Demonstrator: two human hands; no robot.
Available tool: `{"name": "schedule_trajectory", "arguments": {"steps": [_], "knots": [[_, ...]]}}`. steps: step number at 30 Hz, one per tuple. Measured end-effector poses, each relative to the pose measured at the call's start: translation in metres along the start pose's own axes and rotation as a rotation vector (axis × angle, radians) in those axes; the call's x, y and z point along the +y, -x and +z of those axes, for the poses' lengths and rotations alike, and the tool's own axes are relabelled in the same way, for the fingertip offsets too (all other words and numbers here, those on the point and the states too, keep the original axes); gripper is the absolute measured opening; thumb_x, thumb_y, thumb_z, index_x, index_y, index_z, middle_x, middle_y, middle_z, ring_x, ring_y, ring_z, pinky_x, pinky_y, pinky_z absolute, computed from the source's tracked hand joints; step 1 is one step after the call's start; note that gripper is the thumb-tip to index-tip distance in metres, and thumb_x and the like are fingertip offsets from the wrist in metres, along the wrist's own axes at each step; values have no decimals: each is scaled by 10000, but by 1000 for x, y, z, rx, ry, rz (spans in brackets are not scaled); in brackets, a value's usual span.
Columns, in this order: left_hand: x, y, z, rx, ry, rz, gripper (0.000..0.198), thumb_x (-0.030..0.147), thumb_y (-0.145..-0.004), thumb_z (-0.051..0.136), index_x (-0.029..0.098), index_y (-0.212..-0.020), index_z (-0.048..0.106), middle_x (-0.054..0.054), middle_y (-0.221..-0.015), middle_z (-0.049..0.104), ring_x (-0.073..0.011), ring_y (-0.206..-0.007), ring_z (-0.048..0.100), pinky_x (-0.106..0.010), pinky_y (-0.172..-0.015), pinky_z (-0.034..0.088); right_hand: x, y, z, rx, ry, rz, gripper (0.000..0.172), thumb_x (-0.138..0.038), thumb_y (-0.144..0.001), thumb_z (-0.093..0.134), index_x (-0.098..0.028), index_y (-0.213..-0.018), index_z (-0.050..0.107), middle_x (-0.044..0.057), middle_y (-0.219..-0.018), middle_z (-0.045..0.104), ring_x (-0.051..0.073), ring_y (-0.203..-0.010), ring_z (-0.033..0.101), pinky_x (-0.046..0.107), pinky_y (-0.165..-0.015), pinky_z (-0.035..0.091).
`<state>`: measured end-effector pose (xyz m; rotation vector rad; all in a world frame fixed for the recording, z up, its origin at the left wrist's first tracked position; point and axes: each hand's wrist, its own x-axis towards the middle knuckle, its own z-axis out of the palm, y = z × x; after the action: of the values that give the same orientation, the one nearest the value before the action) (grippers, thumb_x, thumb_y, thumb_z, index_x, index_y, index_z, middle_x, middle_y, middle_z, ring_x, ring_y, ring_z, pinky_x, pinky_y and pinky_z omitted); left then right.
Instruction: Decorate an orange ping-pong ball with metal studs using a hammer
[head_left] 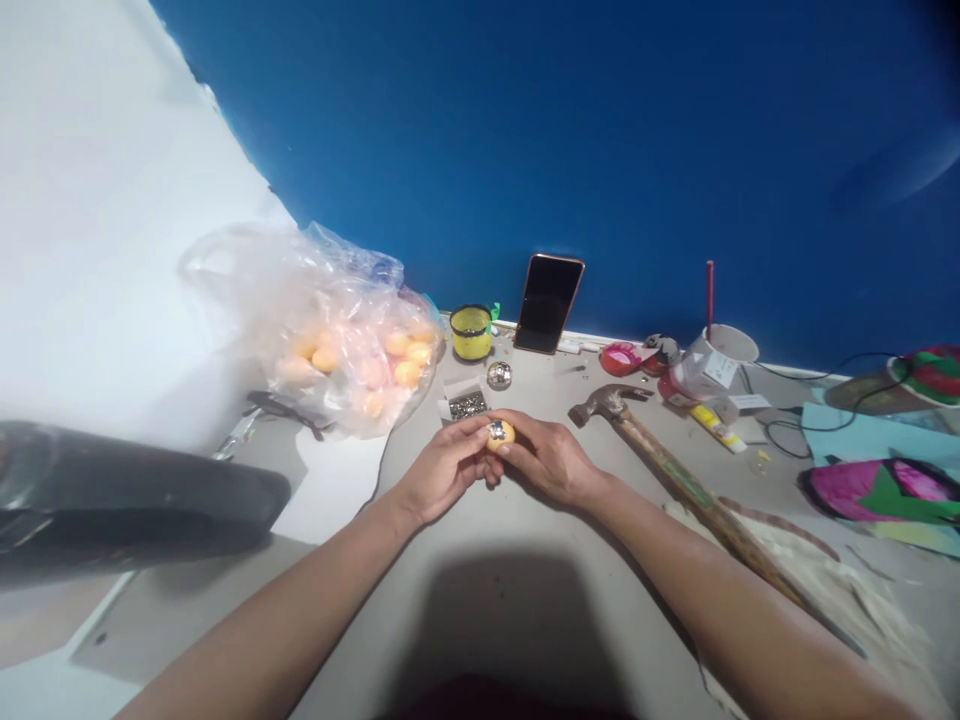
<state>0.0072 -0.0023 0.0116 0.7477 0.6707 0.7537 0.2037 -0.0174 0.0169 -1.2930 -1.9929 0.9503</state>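
A small orange-yellow ball [501, 443] with shiny silver bits on its top is held between both hands over the table. My left hand [448, 468] closes on it from the left, thumb and fingertips at its edge. From the right, my right hand [553, 458] grips it with thumb and forefinger. Just beyond the fingers lies a clear packet of small dark metallic pieces [468, 404], partly covered by my left hand. Behind that sits a ball with a silvery, shiny surface [499, 374].
A clear plastic bag [352, 330] of orange balls stands left. A yellow cup [472, 335] and a phone [549, 303] are against the blue wall. Right lie a claw hammer [675, 475], a white cup [720, 350] and a glue stick [716, 428]. A dark cylinder [135, 500] juts in from the left.
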Motion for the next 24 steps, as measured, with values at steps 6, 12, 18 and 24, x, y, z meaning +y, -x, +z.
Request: {"name": "schedule_trajectory", "arguments": {"steps": [6, 12, 18, 24], "knots": [[-3, 1, 0, -26, -68, 28, 370, 446, -871, 772, 118, -1021, 691, -54, -797, 670, -149, -647, 652, -276, -621, 532, -1, 0, -1, 17, 3, -47, 353, -359, -984, 610, -270, -1321, 666, 10, -1046, 787, 172, -884, 713, 247, -823, 504], [-5, 3, 2, -60, -236, 49, 412, 493, -891, 731, 114, -1044, 678, -31, -710, 644, -136, -615, 603, -290, -653, 504, 7, 0, 0, 87, -86, -100, 340, -410, -1044, 497, -230, -1202, 738, 16, -896, 793, 167, -842, 722, 249, -813, 513], [-1, 13, 13, -103, -479, 3, 330, 389, -821, 791, 137, -1013, 697, -17, -806, 611, -117, -683, 536, -259, -650, 431, 24, -11, -7, 291, 54, -80, 249, -309, -979, 572, -189, -913, 780, 42, -845, 777, 171, -762, 695, 272, -765, 496], [-3, 16, 15, -114, -543, 11, 276, 373, -819, 766, 139, -940, 685, -10, -768, 563, -126, -686, 483, -253, -622, 373, -18, -45, -15, 82, 341, -89, 207, -229, -968, 581, -214, -937, 785, 57, -984, 757, 182, -898, 672, 275, -800, 460]]}}
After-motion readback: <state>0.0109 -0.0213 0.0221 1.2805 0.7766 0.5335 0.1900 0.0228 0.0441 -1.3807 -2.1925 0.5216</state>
